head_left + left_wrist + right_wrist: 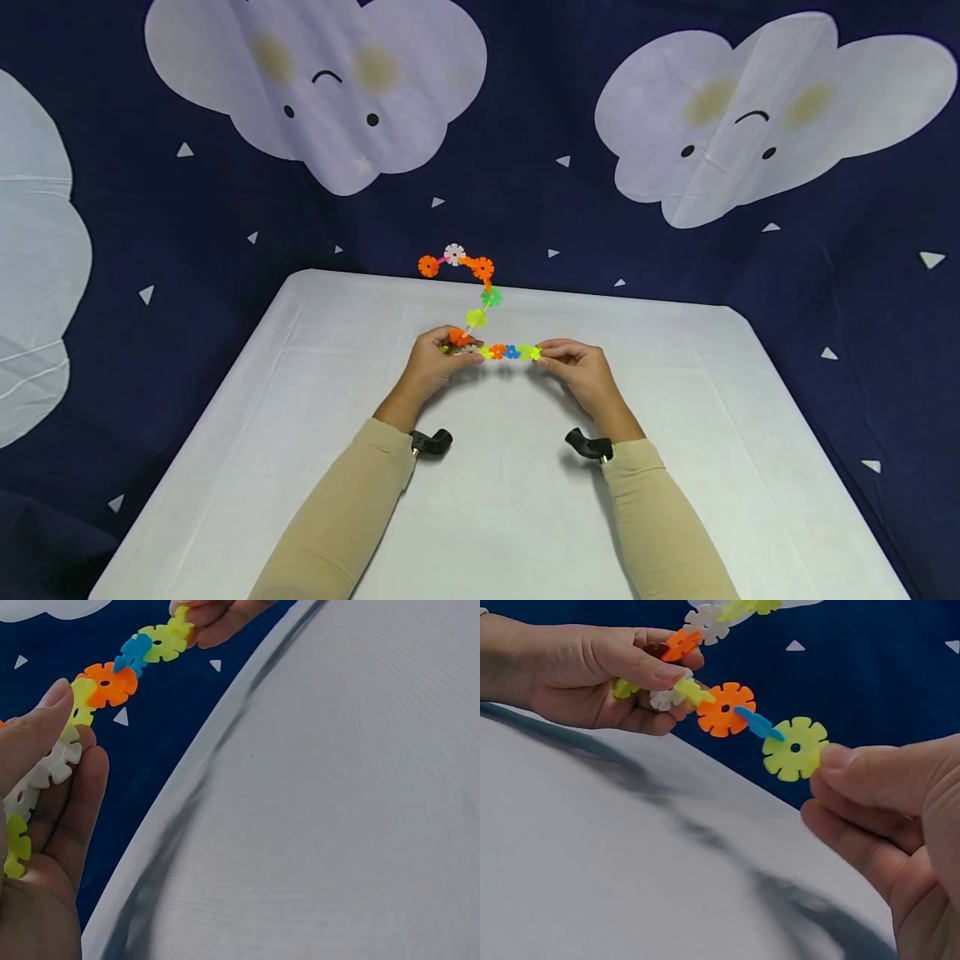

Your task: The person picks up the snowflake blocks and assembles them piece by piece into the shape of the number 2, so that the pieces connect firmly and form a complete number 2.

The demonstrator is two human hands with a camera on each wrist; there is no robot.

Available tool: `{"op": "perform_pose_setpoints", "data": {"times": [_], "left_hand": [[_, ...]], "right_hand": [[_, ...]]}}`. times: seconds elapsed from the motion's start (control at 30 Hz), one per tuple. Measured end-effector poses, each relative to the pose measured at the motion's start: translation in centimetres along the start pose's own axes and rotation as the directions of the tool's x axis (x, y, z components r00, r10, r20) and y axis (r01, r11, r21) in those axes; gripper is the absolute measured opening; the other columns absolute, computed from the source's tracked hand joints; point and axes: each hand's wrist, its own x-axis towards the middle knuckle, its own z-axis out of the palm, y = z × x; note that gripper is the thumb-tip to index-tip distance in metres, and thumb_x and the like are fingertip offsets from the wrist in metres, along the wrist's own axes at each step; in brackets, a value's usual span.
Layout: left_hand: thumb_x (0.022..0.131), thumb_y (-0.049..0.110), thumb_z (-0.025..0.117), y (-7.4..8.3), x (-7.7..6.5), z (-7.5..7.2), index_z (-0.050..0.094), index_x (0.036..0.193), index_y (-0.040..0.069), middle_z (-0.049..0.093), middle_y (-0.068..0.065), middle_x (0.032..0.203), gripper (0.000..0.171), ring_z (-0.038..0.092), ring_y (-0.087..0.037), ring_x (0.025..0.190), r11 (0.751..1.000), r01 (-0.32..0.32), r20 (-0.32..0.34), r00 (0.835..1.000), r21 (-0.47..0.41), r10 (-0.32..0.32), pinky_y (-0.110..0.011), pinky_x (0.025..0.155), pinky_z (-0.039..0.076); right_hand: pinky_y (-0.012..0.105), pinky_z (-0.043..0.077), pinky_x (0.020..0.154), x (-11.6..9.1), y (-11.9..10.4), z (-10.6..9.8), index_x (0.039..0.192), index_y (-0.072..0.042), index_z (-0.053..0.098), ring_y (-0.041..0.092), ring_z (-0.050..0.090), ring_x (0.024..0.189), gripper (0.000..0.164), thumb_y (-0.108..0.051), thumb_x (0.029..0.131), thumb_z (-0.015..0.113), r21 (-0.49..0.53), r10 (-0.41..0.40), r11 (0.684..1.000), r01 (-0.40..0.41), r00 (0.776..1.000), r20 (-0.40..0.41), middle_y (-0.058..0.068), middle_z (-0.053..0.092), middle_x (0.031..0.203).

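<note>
A chain of interlocking plastic snowflake discs in orange, blue, yellow, white and green is held above the table by both hands. My left hand pinches it at white and yellow discs, with a few discs partly hidden in the palm. From there one stretch rises in a curve past a green disc to an orange end disc. The other stretch runs straight to my right hand, whose thumb and fingers pinch the yellow end piece. In the right wrist view a yellow-green disc shows beside those fingertips.
The white-covered table spreads beneath both hands. Behind it hangs a dark blue cloth printed with white clouds and small triangles. Black straps with curved mounts sit on both wrists.
</note>
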Motion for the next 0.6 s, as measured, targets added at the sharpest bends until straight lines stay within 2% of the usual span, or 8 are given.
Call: {"op": "perform_pose_setpoints", "data": {"times": [0.17,0.33,0.6], "left_hand": [[0.079,0.005,0.095,0.21,-0.04,0.15,0.074,0.106,0.002,0.077,-0.007,0.104,0.034,0.067,-0.023,0.100,0.997,0.018,0.014,1.000,0.077,-0.019,-0.025,0.079,0.057],[0.080,0.005,0.094,0.44,-0.06,0.40,0.074,0.103,0.001,0.079,-0.007,0.104,0.030,0.069,-0.025,0.101,0.997,-0.003,0.037,0.999,0.078,0.000,-0.027,0.080,0.058],[0.080,0.007,0.095,0.35,-0.20,0.30,0.076,0.108,0.001,0.078,-0.006,0.104,0.034,0.066,-0.024,0.099,0.992,0.008,0.012,1.000,0.123,-0.009,-0.026,0.080,0.056]], "right_hand": [[0.029,0.059,0.088,-0.03,0.31,-0.22,0.104,0.015,0.075,0.024,0.069,0.110,0.019,0.008,0.088,0.082,-0.025,0.002,1.000,-0.001,1.000,0.009,0.025,0.070,0.120],[0.030,0.059,0.088,-0.15,0.15,-0.15,0.103,0.017,0.074,0.024,0.069,0.110,0.017,0.010,0.089,0.080,-0.003,0.006,1.000,-0.006,1.000,0.001,0.023,0.070,0.120],[0.029,0.059,0.088,-0.34,0.21,-0.05,0.103,0.014,0.075,0.024,0.070,0.108,0.017,0.008,0.089,0.081,-0.025,0.005,1.000,-0.005,1.000,-0.002,0.025,0.071,0.118]]}}
